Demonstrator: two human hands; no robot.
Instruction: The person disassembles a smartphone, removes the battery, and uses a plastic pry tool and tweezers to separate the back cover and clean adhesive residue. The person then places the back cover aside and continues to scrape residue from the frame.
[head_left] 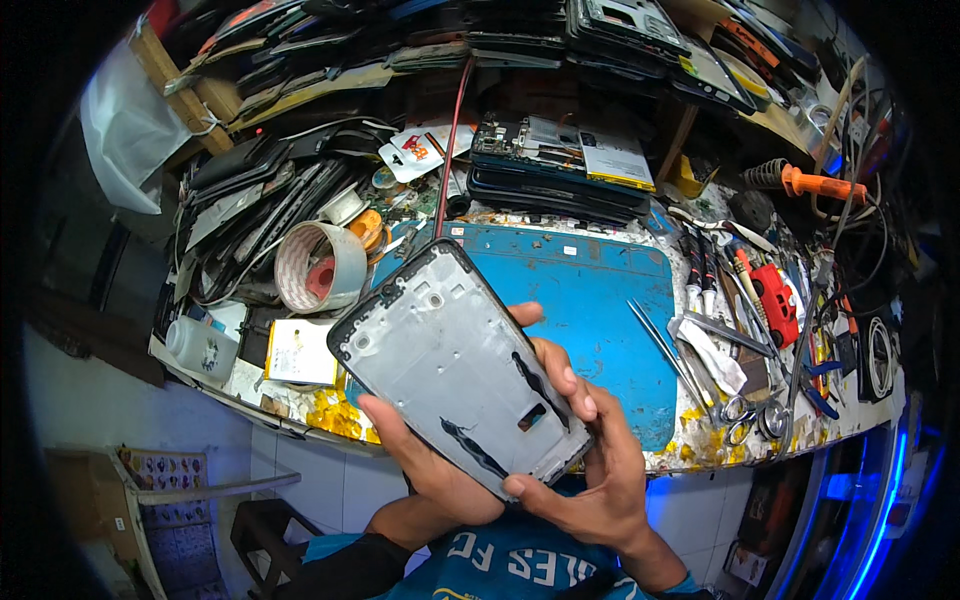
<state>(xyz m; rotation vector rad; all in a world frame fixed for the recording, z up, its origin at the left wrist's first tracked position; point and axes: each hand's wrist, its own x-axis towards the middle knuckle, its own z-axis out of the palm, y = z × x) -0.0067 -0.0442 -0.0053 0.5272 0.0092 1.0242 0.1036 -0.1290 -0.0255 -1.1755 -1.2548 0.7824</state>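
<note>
Between my two hands is a grey phone mid-frame (440, 350) with a black rim, tilted over the front edge of the workbench. Two black adhesive strips and a small rectangular cutout show on its inner face. My left hand (430, 470) grips its lower left side, the thumb along the edge. With the fingers behind the right side and the thumb at the bottom corner, my right hand (590, 470) holds it too. A blue work mat (590, 330) lies beyond and to the right of the frame.
Wide tape roll (320, 268) and stacked phone parts (240, 200) crowd the left. Opened phones (560, 170) are piled at the back. Tweezers (665, 345), a red toy car (775, 305), scissors (740, 415) and a soldering iron (815, 186) lie at right. A white container (200, 347) stands front left.
</note>
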